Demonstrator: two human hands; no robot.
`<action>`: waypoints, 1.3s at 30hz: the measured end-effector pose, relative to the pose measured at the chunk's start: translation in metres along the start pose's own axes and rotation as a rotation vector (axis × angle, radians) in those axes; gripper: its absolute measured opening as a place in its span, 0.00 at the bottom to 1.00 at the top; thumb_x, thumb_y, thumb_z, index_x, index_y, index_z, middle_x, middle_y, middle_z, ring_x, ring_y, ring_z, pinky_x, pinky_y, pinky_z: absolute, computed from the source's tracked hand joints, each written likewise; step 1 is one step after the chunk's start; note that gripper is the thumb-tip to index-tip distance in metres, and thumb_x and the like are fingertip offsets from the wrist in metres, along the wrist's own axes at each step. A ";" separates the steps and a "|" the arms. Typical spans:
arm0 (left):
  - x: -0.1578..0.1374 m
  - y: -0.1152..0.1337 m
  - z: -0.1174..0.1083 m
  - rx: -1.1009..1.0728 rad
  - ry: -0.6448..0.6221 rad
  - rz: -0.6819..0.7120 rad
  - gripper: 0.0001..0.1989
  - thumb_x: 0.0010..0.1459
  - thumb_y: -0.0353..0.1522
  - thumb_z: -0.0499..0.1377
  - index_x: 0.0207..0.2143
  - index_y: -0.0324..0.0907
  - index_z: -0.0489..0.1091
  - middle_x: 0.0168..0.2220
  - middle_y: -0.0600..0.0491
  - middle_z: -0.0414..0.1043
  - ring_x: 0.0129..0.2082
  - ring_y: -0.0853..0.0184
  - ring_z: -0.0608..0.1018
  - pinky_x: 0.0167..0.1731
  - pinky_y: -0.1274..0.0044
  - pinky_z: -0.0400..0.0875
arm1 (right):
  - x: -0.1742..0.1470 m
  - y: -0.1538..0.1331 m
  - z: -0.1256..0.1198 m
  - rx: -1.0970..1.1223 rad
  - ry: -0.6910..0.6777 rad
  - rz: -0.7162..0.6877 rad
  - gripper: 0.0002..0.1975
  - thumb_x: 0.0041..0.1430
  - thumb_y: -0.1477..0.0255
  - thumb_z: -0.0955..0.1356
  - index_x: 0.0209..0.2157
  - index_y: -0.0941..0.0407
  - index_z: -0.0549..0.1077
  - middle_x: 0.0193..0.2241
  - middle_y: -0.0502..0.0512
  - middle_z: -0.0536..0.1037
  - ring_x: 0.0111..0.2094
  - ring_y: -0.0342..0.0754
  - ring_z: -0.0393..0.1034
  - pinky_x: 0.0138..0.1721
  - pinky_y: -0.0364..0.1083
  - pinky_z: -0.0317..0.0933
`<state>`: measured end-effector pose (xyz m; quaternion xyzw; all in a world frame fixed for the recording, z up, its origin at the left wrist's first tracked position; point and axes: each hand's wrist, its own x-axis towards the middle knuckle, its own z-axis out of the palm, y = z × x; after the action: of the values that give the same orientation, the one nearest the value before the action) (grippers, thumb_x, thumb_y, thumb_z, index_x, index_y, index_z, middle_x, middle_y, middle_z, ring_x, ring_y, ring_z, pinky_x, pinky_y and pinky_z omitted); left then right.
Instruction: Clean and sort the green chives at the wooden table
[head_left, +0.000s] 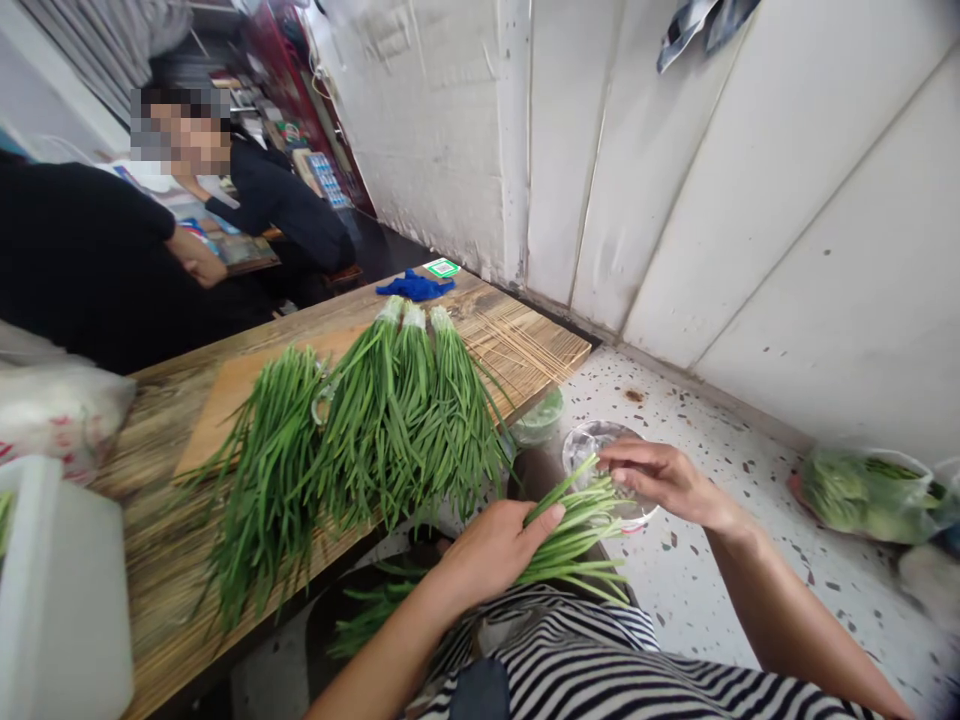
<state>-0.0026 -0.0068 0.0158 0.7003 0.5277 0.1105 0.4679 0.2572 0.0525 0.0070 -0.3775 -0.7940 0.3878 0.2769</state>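
Observation:
My left hand is wrapped around a loose bunch of garlic chives above my lap, pale stem ends pointing right and green leaves hanging down at the left. At the upper stem ends, my right hand has its fingers bent together; whatever is between the fingertips is too small to make out. Beneath that hand, a lined bucket stands on the floor, partly covered. Several tied bundles of chives lie on the wooden table, white ends away from me. A further pile of chives lies left of them.
Thin sticks and a blue cloth lie toward the far end of the wooden table. A white bin stands at the left. Bagged greens sit by the wall. Two people are seated at the upper left.

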 end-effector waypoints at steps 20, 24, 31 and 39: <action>-0.003 0.002 -0.001 -0.027 0.061 -0.009 0.34 0.61 0.53 0.36 0.28 0.39 0.69 0.25 0.53 0.69 0.26 0.68 0.67 0.28 0.78 0.58 | 0.018 -0.036 0.004 0.058 -0.079 -0.023 0.09 0.55 0.66 0.70 0.29 0.58 0.76 0.26 0.53 0.74 0.27 0.42 0.66 0.29 0.43 0.62; -0.004 0.008 -0.005 -0.005 0.089 -0.007 0.34 0.61 0.53 0.37 0.30 0.38 0.72 0.27 0.52 0.72 0.27 0.66 0.70 0.28 0.77 0.60 | 0.020 -0.035 0.007 0.281 -0.043 0.093 0.13 0.53 0.62 0.71 0.28 0.59 0.76 0.26 0.53 0.75 0.27 0.42 0.67 0.28 0.43 0.62; -0.006 0.018 -0.006 0.017 0.151 0.041 0.29 0.62 0.50 0.42 0.46 0.42 0.73 0.41 0.48 0.77 0.39 0.60 0.76 0.37 0.76 0.65 | 0.021 -0.034 0.018 0.472 0.073 0.361 0.16 0.48 0.60 0.72 0.22 0.59 0.71 0.18 0.48 0.68 0.19 0.38 0.58 0.19 0.40 0.52; -0.007 0.018 -0.004 0.084 0.179 -0.005 0.28 0.62 0.49 0.45 0.54 0.44 0.69 0.49 0.48 0.74 0.47 0.58 0.75 0.45 0.74 0.65 | 0.022 -0.028 0.015 0.655 -0.027 0.440 0.17 0.44 0.62 0.75 0.19 0.60 0.69 0.17 0.47 0.68 0.19 0.37 0.59 0.20 0.39 0.53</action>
<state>0.0030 -0.0109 0.0345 0.7054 0.5730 0.1492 0.3896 0.2238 0.0526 0.0249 -0.4252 -0.5318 0.6757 0.2826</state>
